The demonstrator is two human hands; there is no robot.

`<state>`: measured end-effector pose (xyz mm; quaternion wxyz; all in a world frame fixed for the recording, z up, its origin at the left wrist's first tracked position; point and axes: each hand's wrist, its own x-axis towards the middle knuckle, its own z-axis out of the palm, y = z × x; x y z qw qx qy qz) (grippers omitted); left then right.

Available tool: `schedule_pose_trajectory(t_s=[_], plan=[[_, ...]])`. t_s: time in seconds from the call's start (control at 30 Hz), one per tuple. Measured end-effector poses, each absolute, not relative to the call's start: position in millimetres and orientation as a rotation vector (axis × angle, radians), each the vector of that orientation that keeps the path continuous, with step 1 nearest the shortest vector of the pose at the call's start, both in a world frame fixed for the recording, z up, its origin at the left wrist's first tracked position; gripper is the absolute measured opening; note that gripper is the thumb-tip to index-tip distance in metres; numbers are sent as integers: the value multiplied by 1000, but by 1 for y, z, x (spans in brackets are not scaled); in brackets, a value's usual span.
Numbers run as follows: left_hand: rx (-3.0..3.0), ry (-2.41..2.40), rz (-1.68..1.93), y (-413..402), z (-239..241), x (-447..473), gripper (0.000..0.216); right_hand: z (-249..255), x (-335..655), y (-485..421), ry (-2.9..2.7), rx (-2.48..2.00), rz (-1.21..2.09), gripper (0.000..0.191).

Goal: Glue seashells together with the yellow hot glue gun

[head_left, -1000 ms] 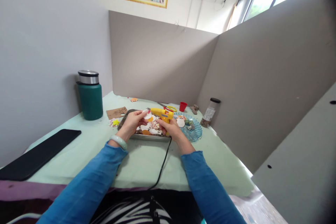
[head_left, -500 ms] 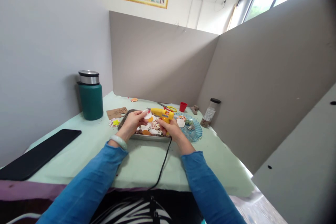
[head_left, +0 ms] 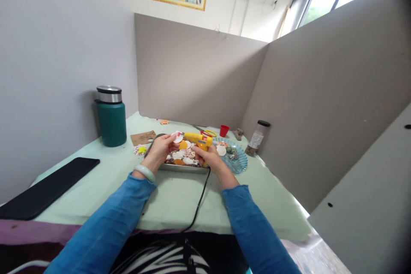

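Between the fingers of my left hand point(head_left: 160, 150) is a white seashell point(head_left: 177, 138) with a small pinkish-red spot on it. My right hand point(head_left: 208, 157) is wrapped round the handle of a yellow hot glue gun point(head_left: 198, 138), its nozzle pointing left, close to the shell. I cannot tell whether the nozzle touches it. Below both hands lies a metal tray point(head_left: 184, 168) full of white and orange shells, partly covered by my hands. A black cord point(head_left: 201, 200) runs from the glue gun down towards the table's front edge.
Right of the tray sits a blue glass plate point(head_left: 239, 166) with shells. Behind are scissors point(head_left: 208, 132), a red cup point(head_left: 224, 130) and a leaning jar point(head_left: 257, 138). At left stand a green bottle point(head_left: 111, 124), a brown card point(head_left: 141, 138) and a black mat point(head_left: 48, 186). Partitions point(head_left: 199, 72) surround the table.
My left hand has shifted slightly left with the shell, away from the glue gun's nozzle. The right hand and glue gun have hardly moved.
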<state>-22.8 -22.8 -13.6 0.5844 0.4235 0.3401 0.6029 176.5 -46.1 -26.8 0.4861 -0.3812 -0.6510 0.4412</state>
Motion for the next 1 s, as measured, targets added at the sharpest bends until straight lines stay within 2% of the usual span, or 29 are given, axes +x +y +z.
schedule_pose_trajectory(t_s=[0.83, 1.0], plan=[[1038, 755, 1376, -23, -14, -21, 31, -23, 174, -50, -1542, -932, 1088, 39], [1103, 769, 1338, -23, -17, -20, 38, -22, 173, -51, -1543, -936, 1089, 38]])
